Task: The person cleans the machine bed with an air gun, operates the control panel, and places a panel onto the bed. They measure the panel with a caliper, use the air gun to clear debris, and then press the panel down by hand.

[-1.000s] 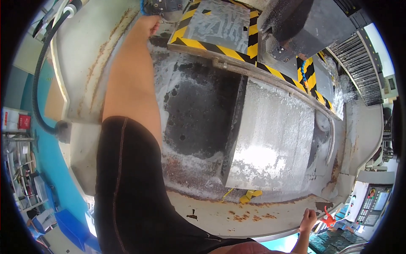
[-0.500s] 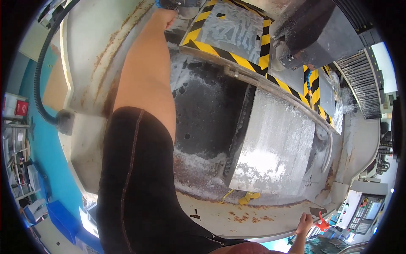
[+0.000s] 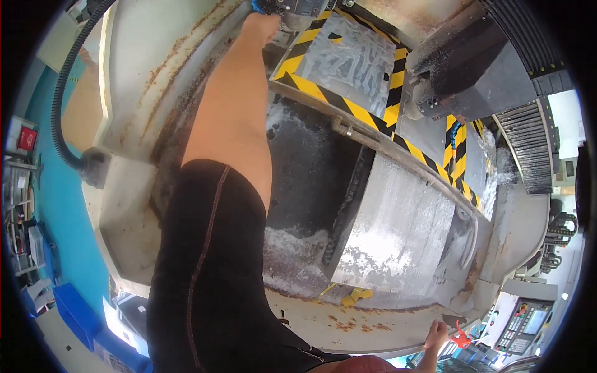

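My left arm, in a black short sleeve, reaches far into a machine enclosure. My left hand [image 3: 263, 26], fingers curled, is at a dark metal fitting [image 3: 301, 9] at the top edge, beside a bit of blue [image 3: 260, 5]. What its fingers close on is hidden. At lower right my right hand [image 3: 437, 334] is closed at the pale, rusty front rim [image 3: 367, 329] of the enclosure. Whether it grips the rim or something else does not show. Just right of it is a red thing with a lever-like part [image 3: 461, 339].
A machine table [image 3: 345, 59] edged with yellow-black tape lies under a dark machine head [image 3: 466, 68]. A pipe [image 3: 398, 146] runs along its front. Below are a sloping metal cover [image 3: 392, 230], pale chips and a yellow piece [image 3: 356, 296]. A control panel [image 3: 527, 323] stands at right.
The whole view has shifted and turned slightly, so the machine sits a little differently in it. Both hands keep about the same places against the machine.
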Demonstrator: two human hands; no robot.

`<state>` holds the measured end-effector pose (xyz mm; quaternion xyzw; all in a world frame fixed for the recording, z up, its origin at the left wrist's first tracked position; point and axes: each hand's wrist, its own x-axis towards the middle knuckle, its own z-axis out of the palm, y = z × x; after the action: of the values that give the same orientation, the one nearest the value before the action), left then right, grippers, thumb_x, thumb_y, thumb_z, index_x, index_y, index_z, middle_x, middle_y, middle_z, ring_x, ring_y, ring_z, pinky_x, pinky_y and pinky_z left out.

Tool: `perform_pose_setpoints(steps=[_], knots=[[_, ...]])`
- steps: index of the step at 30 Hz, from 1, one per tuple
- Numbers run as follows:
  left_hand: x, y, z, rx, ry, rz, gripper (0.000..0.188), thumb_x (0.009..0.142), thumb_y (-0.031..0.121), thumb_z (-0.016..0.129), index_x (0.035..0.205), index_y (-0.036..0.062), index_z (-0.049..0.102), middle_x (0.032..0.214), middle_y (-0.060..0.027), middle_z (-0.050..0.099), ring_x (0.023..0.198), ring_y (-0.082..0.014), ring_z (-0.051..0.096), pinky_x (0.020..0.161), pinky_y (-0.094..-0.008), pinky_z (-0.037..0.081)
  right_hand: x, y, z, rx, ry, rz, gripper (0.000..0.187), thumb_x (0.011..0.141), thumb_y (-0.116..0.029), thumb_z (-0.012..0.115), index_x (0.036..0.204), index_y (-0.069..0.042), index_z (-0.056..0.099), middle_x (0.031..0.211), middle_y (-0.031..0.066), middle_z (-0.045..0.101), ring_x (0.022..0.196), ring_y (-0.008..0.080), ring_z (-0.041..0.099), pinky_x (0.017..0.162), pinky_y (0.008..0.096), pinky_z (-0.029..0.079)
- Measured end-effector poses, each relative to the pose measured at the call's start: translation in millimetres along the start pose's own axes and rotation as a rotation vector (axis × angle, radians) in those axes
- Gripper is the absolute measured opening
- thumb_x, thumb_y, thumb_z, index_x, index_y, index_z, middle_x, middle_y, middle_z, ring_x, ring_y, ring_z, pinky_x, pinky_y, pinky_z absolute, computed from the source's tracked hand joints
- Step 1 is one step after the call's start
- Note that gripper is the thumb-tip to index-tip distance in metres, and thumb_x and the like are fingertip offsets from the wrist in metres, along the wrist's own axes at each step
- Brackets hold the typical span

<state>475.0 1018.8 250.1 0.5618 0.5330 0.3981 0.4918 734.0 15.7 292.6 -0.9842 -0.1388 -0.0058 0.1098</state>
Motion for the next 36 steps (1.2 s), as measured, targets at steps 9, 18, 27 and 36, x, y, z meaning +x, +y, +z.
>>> perform_pose_setpoints(steps=[9,18,27,36], knots=[[16.8,9.4,5.0,0.083,0.032,-0.033,0.031,0.08,0.032,0.067,0.071,0.003,0.066,0.067,-0.0063,0.068,0.058,-0.0181,0.064,0.056,-0.0339,0.052,3.0,-1.4,-11.1,-0.029,-0.027,0.012,0.026,0.088,-0.021,0.064,0.078,0.003,0.062,0.065,0.011,0.059,0.06,0.0201,0.055,0.06,0.0375,0.045],[19.7,27.3,3.8,0.088,0.04,-0.008,0.031,0.078,0.028,0.065,0.059,0.0051,0.063,0.063,-0.0074,0.066,0.054,-0.019,0.064,0.057,-0.0329,0.052,2.6,-9.3,-19.9,0.014,-0.013,0.057,0.027,0.09,-0.021,0.064,0.076,0.002,0.061,0.063,0.0093,0.058,0.059,0.0181,0.054,0.059,0.0366,0.045],[24.3,49.2,18.5,0.09,-0.023,-0.08,0.029,0.088,0.031,0.069,0.086,0.0022,0.067,0.079,-0.0065,0.07,0.064,-0.0167,0.065,0.056,-0.0317,0.054,6.4,-4.8,-29.7,0.033,-0.002,0.042,0.028,0.09,-0.019,0.064,0.071,0.001,0.057,0.062,0.0079,0.056,0.058,0.0169,0.05,0.056,0.0358,0.042],[18.0,78.7,5.3,0.027,-0.043,-0.053,0.034,0.083,0.032,0.07,0.079,-0.0013,0.064,0.068,-0.0113,0.065,0.058,-0.0217,0.064,0.052,-0.0325,0.051,17.0,-23.5,-46.0,-0.091,-0.04,-0.04,0.025,0.089,-0.02,0.063,0.079,0.002,0.063,0.064,0.0114,0.056,0.061,0.0199,0.054,0.061,0.0388,0.044]])
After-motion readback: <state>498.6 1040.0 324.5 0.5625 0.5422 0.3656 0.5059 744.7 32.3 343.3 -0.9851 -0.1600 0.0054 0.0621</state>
